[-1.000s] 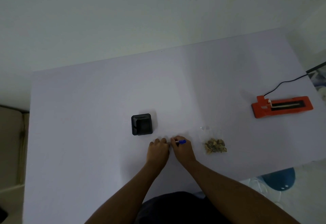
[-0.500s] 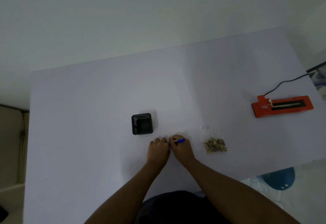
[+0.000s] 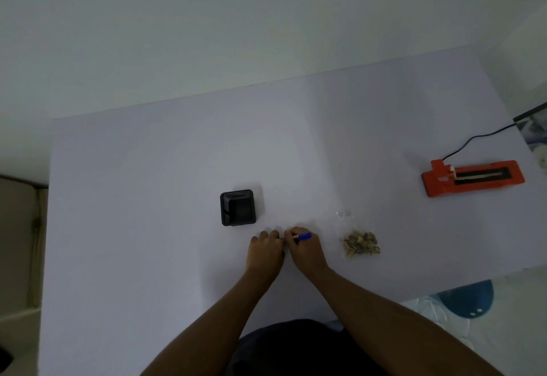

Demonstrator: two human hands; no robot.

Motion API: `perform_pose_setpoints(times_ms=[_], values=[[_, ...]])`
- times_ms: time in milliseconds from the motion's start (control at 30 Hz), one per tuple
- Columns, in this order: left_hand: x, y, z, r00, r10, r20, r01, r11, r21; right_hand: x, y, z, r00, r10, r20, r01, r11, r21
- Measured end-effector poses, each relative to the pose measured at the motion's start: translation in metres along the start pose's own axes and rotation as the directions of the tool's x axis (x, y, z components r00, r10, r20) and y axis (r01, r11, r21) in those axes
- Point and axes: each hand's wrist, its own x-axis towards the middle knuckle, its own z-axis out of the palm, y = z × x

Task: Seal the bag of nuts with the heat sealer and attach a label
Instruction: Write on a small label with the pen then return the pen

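Head view: the bag of nuts (image 3: 361,244) lies flat on the pale surface at about 3 o'clock from my hands, near them but apart. It is a small clear pouch, the brown nuts lumped in its lower part, and the empty top (image 3: 344,214) shines a little toward 12 o'clock. I judge it is light, soft and slippery; the loose nuts will shift, so I should take it by the empty top edge, which is also the part to seal.

My right hand (image 3: 306,249) pinches a pen with a blue cap (image 3: 304,236). My left hand (image 3: 266,249) rests beside it, fingers curled down on the surface; I cannot tell if a label is under them.

At 11 o'clock stands a black square plastic container (image 3: 238,207). Far away at 2 o'clock is the orange heat sealer (image 3: 473,178), long and hard, with a black cable.
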Motion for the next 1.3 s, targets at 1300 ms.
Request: perform_pose_setpoints(times_ms=[1300], values=[[0.0029, 0.0003, 0.0002, 1.0, -0.021, -0.006, 0.021, 1.0, -0.013, -0.0094, 0.0036, -0.0053, 0.999, 0.041, -0.017, -0.041, 0.999, -0.002]])
